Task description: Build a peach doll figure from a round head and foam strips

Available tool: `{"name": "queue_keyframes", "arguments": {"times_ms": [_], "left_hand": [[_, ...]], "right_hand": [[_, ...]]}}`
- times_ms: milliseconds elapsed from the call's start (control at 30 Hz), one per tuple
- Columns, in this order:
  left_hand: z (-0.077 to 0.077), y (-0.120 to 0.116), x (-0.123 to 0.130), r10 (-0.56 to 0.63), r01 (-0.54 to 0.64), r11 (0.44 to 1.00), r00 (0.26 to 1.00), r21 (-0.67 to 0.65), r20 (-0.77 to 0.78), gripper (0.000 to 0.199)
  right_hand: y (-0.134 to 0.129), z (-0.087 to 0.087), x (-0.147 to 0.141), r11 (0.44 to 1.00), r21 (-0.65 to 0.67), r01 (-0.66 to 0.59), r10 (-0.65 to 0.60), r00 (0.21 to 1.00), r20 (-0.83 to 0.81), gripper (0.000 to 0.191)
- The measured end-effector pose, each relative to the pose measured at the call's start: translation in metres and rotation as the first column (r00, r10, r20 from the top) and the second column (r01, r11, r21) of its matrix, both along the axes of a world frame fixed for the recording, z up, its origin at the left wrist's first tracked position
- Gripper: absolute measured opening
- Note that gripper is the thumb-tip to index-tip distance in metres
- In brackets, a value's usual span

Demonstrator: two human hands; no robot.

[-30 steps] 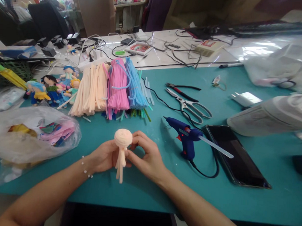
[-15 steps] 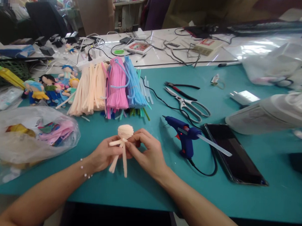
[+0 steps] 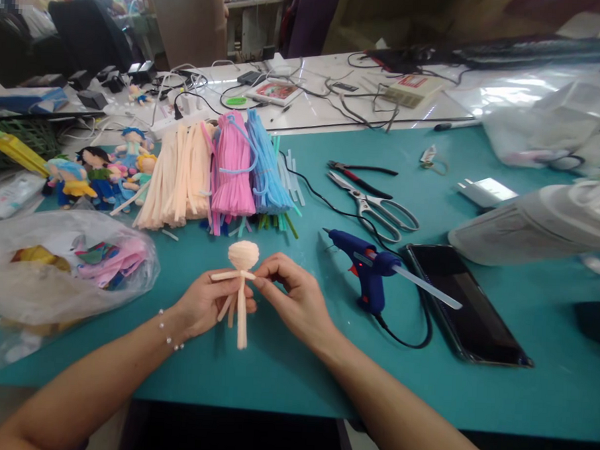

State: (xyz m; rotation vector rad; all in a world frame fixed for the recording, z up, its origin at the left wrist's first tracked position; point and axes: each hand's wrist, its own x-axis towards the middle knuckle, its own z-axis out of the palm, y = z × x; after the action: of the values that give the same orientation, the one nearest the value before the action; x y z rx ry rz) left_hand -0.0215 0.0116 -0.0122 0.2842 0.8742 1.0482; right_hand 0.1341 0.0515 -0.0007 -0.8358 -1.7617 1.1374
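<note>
Between my hands is a peach pipe-cleaner doll [image 3: 243, 256], upright, with a round wound head, two short arms and several longer strips hanging below. My left hand [image 3: 207, 305] grips its body from the left, thumb in front and fingers behind. With thumb and forefinger, my right hand [image 3: 291, 297] pinches the tip of the doll's arm on the right. Behind the doll lie bundles of peach pipe cleaners [image 3: 179, 176], pink pipe cleaners [image 3: 234, 176] and blue pipe cleaners [image 3: 270, 170]. To the right of my right hand rests a blue glue gun [image 3: 365, 267] with a clear stick in it.
Scissors [image 3: 380, 208] and red-and-black pliers [image 3: 364, 177] lie beyond the glue gun. A phone [image 3: 468, 305] and a pale tumbler [image 3: 533, 222] are at right. At left are a plastic bag [image 3: 63, 294] of scraps and several small finished dolls [image 3: 101, 170]. A black cord runs across the mat.
The doll has turned so its head faces up more squarely and its arms spread sideways. My right fingers have shifted from its neck area out to the arm's tip.
</note>
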Motion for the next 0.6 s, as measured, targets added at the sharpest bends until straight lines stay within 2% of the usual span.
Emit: {"name": "queue_keyframes", "arguments": {"times_ms": [267,467,600], "left_hand": [[0.0043,0.0014,0.0012,0.027,-0.026,0.999,0.999,0.023,-0.022,0.024],[0.0012,0.0005,0.0039,0.038,-0.025,0.994,0.993,0.109,-0.114,0.024],[-0.0006,-0.0001,0.0048,0.036,-0.016,0.991,0.989,0.131,-0.145,0.025]], "right_hand": [[-0.0005,0.0006,0.0015,0.993,0.094,-0.074,0.075,0.997,-0.016,0.013],[-0.0028,0.0014,0.0018,0.976,0.211,-0.047,0.040,0.999,0.038,0.013],[-0.0040,0.0021,0.0015,0.968,0.244,-0.050,0.038,0.998,0.053,0.012]]}}
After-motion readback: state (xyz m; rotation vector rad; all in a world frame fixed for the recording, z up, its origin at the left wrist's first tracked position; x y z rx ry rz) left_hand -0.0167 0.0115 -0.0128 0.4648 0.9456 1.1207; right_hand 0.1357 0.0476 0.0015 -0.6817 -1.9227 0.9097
